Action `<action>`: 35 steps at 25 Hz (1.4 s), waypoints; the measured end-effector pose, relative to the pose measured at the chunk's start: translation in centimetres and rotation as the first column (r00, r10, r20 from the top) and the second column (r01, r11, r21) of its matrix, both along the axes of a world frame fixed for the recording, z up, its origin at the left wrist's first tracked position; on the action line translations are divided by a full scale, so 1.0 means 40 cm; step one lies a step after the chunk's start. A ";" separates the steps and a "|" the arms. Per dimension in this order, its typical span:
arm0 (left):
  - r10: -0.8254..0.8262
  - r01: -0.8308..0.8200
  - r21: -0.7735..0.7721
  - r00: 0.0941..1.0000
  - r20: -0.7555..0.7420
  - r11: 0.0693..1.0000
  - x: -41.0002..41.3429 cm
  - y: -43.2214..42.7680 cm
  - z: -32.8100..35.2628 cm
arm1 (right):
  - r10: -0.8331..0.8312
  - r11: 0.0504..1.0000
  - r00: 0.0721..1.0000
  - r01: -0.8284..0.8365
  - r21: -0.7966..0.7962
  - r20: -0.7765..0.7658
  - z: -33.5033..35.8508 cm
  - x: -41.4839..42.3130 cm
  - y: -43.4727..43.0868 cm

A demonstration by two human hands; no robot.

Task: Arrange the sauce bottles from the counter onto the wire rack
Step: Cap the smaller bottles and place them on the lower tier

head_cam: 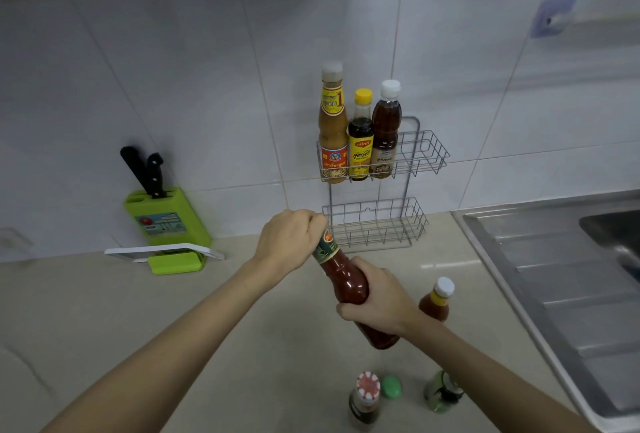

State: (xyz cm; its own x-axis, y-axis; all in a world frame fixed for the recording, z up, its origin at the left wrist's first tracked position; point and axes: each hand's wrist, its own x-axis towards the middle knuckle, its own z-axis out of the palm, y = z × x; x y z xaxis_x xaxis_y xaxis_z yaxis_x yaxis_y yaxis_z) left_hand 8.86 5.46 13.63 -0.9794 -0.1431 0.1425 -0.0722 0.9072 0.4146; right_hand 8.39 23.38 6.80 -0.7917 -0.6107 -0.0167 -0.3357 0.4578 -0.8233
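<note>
A two-tier wire rack (422,152) hangs on the tiled wall. Its upper basket holds three bottles at the left: a tan sauce bottle (332,127), a dark bottle with a yellow cap (361,141) and a brown bottle with a white cap (386,131). The lower basket (377,224) holds nothing. A red sauce bottle (346,280) is tilted above the counter. My right hand (377,301) grips its body and my left hand (291,238) is closed over its cap. On the counter stand a small red bottle with a white cap (436,301), a dark bottle with a red-white cap (363,401) and a green bottle (443,392).
A green knife block (166,218) with two black-handled knives stands at the back left, with a white board (162,249) leaning in front of it. A steel sink and drainboard (561,276) fill the right side. A small green cap (391,387) lies between the near bottles.
</note>
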 end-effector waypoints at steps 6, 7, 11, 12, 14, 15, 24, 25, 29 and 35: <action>-0.142 0.139 -0.030 0.979 -0.145 0.990 0.009 -0.026 0.005 | 0.246 0.959 0.923 -0.187 -0.213 0.297 0.020 -0.043 0.009; -0.140 0.142 0.009 0.981 -0.133 0.990 0.011 -0.026 0.001 | 0.221 0.969 0.945 -0.184 -0.165 0.243 0.018 -0.043 0.008; 0.032 -0.052 0.130 0.988 0.151 0.990 -0.014 -0.025 -0.010 | -0.016 0.981 0.962 0.068 0.183 -0.272 -0.008 -0.026 -0.010; 0.063 -0.087 0.110 0.976 0.207 0.990 -0.019 -0.024 -0.011 | -0.025 0.974 0.947 0.095 0.204 -0.321 -0.016 -0.022 -0.016; 0.096 -0.115 0.075 0.971 0.219 0.990 -0.024 -0.017 -0.009 | -0.030 0.969 0.939 0.111 0.219 -0.342 -0.027 -0.019 -0.024; 0.112 -0.125 0.060 0.975 0.192 0.990 -0.022 -0.013 -0.009 | -0.034 0.970 0.943 0.111 0.218 -0.330 -0.027 -0.019 -0.024; -0.025 0.028 0.079 0.999 -0.040 0.997 0.000 -0.025 -0.014 | 0.072 0.997 0.997 -0.072 0.041 -0.005 -0.003 -0.044 -0.012; -0.035 0.036 0.116 0.999 -0.008 0.993 -0.006 -0.029 -0.010 | 0.043 0.996 0.998 -0.039 0.074 -0.053 -0.006 -0.041 -0.016; -0.054 -0.013 0.381 0.985 0.165 0.924 -0.027 -0.055 0.005 | -0.041 0.987 0.990 0.061 0.146 -0.136 -0.015 -0.050 -0.032; 0.041 -0.044 0.466 0.999 0.018 0.884 -0.092 -0.064 -0.023 | 0.099 0.994 0.978 -0.105 0.022 0.182 -0.050 -0.157 -0.047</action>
